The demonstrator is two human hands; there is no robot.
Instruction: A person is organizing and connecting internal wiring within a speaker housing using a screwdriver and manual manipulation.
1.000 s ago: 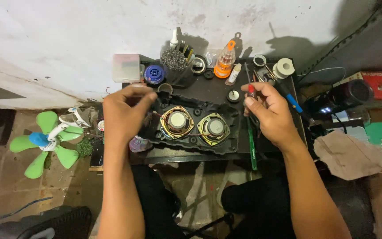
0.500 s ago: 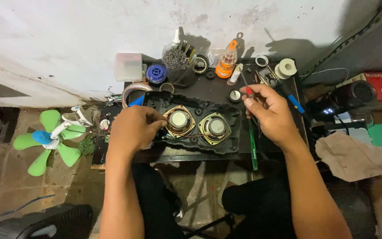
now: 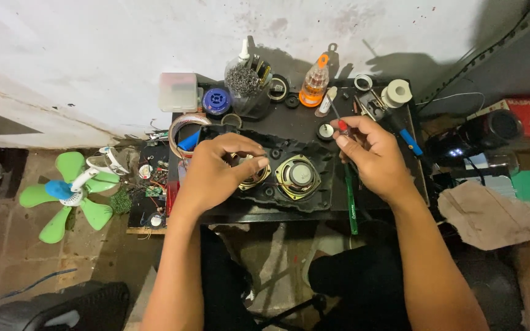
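Centrally, on the dark worktable [image 3: 302,125], a moulded black plastic panel [image 3: 314,199] carries two round brass-rimmed speakers. The left speaker [image 3: 256,178] is gripped by the curled left hand [image 3: 219,171]; the right hand [image 3: 372,156] pinches a thin red-handled tool [image 3: 341,125].

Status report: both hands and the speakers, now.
Left hand covering left speaker, fingers on its rim. Right hand pinching red-handled screwdriver, off the panel. Right speaker uncovered, nothing on it.
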